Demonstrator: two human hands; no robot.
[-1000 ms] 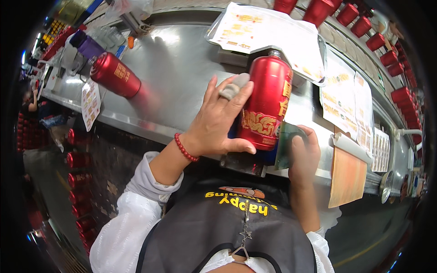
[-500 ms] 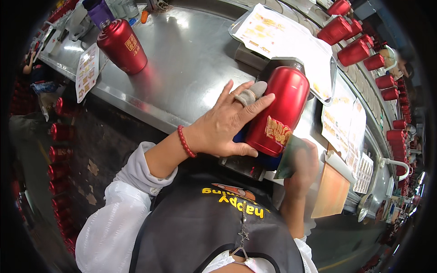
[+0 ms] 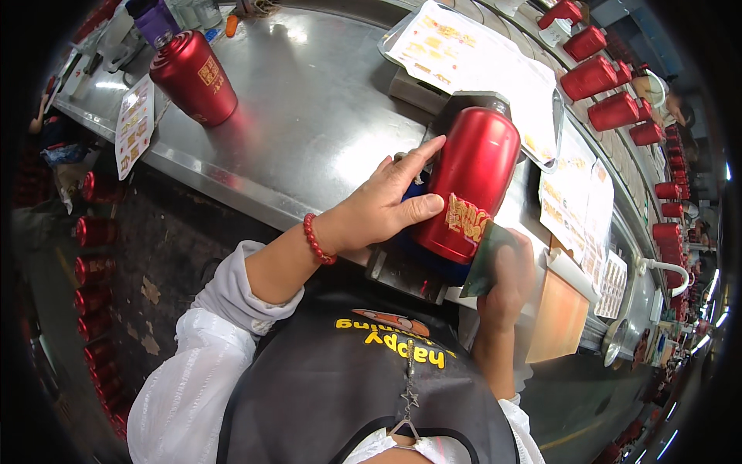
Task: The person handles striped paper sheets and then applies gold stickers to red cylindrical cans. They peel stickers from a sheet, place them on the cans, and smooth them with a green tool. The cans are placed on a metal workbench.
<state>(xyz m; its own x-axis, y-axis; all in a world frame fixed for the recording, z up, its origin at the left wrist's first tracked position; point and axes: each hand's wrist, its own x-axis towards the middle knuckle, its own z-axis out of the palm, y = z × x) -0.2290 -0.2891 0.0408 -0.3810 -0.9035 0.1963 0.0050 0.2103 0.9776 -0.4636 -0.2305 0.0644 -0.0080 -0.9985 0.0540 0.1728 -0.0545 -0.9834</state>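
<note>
A glossy red bottle (image 3: 479, 158) lies tilted in a dark metal stand with a blue pad (image 3: 433, 264) under it. A gold emblem (image 3: 466, 216) shows near its lower end. My left hand (image 3: 375, 205), with a red bead bracelet at the wrist, steadies the bottle's left side. Its thumb and forefinger press on the red surface, while the other fingers are mostly hidden. Beside the bottle's lower right, my right hand (image 3: 506, 278) grips a thin dark-green translucent sheet (image 3: 484, 263), whose edge is by the emblem. The right fingers look slightly blurred.
Another red bottle (image 3: 195, 77) stands on the steel table (image 3: 301, 100) at left, near a hanging decal sheet (image 3: 135, 127). Behind the stand is a tray with decal sheets (image 3: 456, 46). More decal sheets (image 3: 576, 209) and an orange sheet (image 3: 563, 313) lie right. Red bottles (image 3: 591, 77) line the far right.
My left hand's fingers have drawn in from a spread pose to the bottle's side. My right hand has shifted slightly, and the green sheet shows more clearly beside the emblem.
</note>
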